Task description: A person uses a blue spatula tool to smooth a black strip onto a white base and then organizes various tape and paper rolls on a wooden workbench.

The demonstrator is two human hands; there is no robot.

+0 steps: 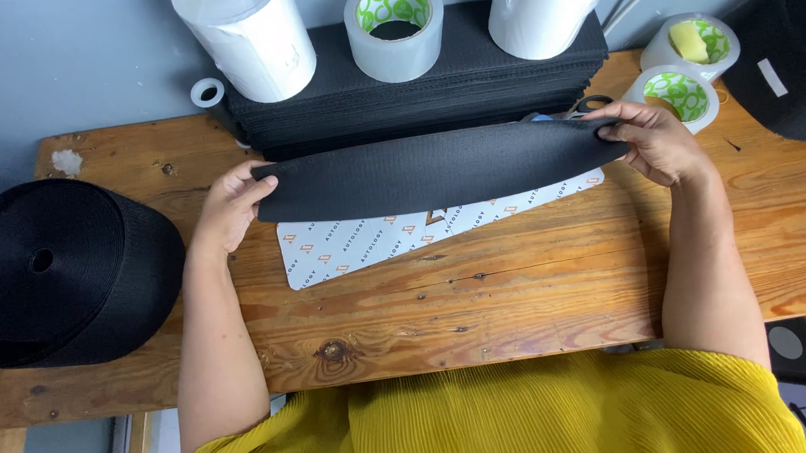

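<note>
A black mesh strip [432, 168] is gripped at each end by left hand [230, 207] and right hand [657, 141], stretched taut between them above the patterned white sheet [367, 242] on the desk [514, 285].

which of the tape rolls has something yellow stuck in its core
The tape roll at the far right, behind the right hand. A yellow lump fills its core; the other rolls' cores are empty.

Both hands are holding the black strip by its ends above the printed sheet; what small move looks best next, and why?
Probably lower the black strip flat onto the printed sheet. The left hand and right hand pinch its ends, it bows between them, and the sheet lies slanted on the wooden table just beneath.
</note>
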